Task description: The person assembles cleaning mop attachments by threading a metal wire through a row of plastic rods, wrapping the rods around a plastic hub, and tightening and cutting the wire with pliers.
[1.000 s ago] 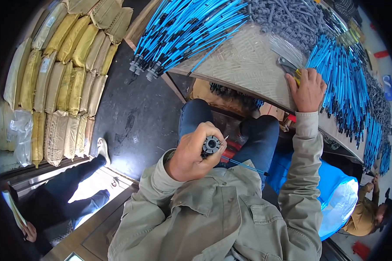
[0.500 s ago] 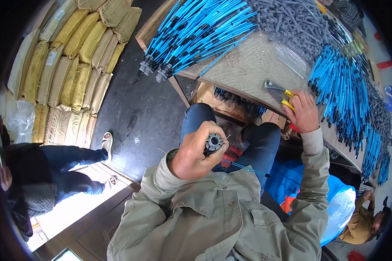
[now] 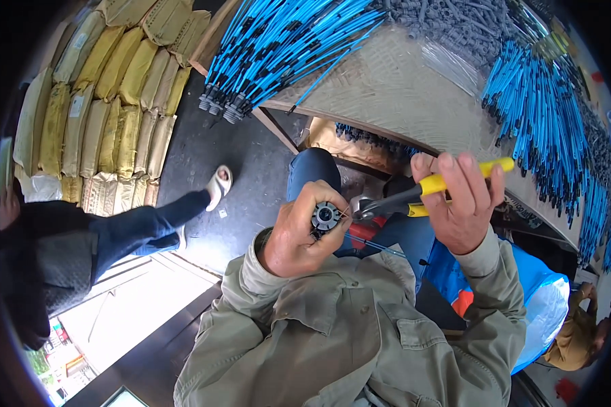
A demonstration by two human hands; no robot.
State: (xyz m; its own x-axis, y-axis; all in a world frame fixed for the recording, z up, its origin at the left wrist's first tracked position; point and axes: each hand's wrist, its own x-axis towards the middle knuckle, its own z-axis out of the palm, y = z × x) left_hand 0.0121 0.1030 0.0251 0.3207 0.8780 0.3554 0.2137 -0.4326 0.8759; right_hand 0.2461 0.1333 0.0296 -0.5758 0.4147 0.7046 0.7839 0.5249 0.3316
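My left hand point(image 3: 297, 237) is wrapped round a dark grey cylindrical part, its slotted round end point(image 3: 326, 216) facing up. Thin copper-coloured wire ends point(image 3: 345, 214) stick out beside its fingertips. In my right hand point(image 3: 463, 216) is a pair of pliers with yellow handles point(image 3: 498, 165); the fingers curl over the upper handle. The metal pliers head point(image 3: 366, 208) is right by the wire ends, but I cannot tell whether its jaws touch them. Below the pliers, thin blue tubes point(image 3: 380, 247) with a black tip lie across my lap.
A worktable point(image 3: 366, 88) carries bundled blue tubes point(image 3: 285, 51), loose grey fittings point(image 3: 448, 24), clear strips point(image 3: 449, 66) and more blue tubes point(image 3: 536, 115). Stacked sacks point(image 3: 91, 122) stand at the left. A person point(image 3: 136, 224) is walking there; another person point(image 3: 577, 339) is at the far right.
The right hand has lifted the pliers off the table and brought them left to the wires at my left hand. The person at the left has stepped forward.
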